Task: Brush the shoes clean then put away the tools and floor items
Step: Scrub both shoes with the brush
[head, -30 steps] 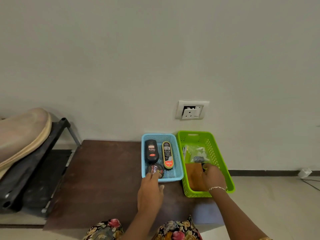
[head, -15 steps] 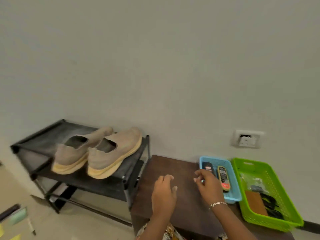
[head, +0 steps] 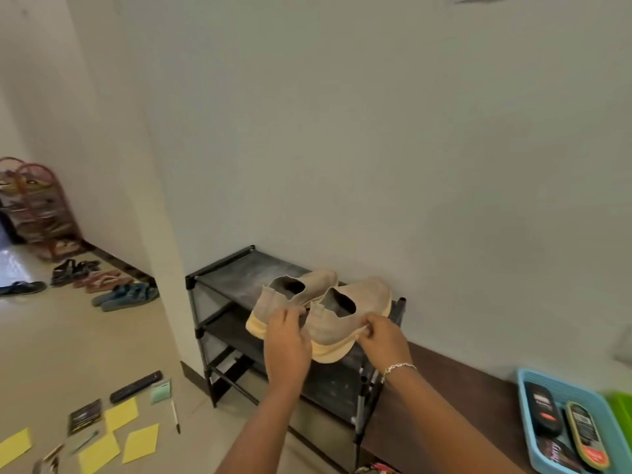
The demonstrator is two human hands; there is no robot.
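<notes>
shoes [head: 307,283] on rack [head: 236,271] top shelf | left hand [head: 287,343] fingers [head: 294,311] curl on right shoe [head: 359,294] heel, right hand [head: 384,338] pinches its side | likely light, soft upper, stiffer sole | lift by heel+sole

Soft, even daylight fills the wall [head: 376,131] ahead of me, with no hard shadows, only a faint dark patch under the shoes [head: 321,313] at six o'clock. At nine o'clock the floor [head: 13,265] glares white. The wide lens bends the wall corner at ten o'clock. My left hand [head: 287,340] and right hand [head: 383,340] look slightly soft, and the blue basket [head: 525,412] at four o'clock smears.
</notes>
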